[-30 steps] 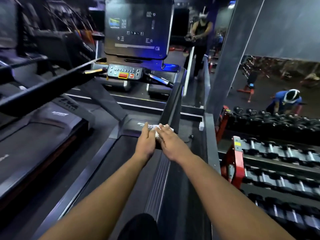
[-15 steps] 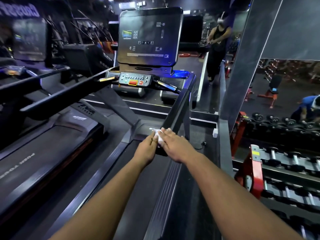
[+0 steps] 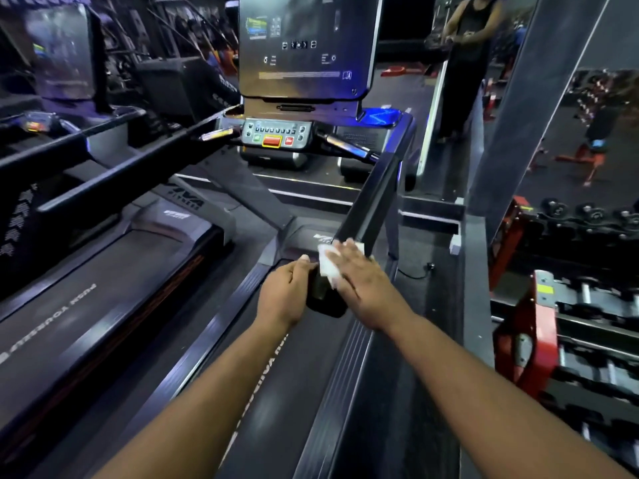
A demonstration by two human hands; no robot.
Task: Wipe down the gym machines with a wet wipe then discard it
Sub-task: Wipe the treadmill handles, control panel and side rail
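— Location of the wet wipe (image 3: 326, 262)?
— On the near end of the treadmill's right handrail (image 3: 366, 216), flattened under the right hand (image 3: 363, 285). White edge showing ahead of and left of the fingers.
— Right hand state?
— Fingers straight, together, pressing palm-down on the wipe. No curl seen.
— Left hand (image 3: 285, 293)?
— Beside the rail's rounded end, touching its left side; fingers curled against it, thumb tip up near the wipe's corner. Full wrap round the rail: cannot tell.
— Surroundings?
— Console screen (image 3: 304, 46) at the treadmill's far end, button panel (image 3: 275, 134) below. Dumbbell rack (image 3: 567, 305) along the right edge. Second treadmill (image 3: 96, 288) at left.
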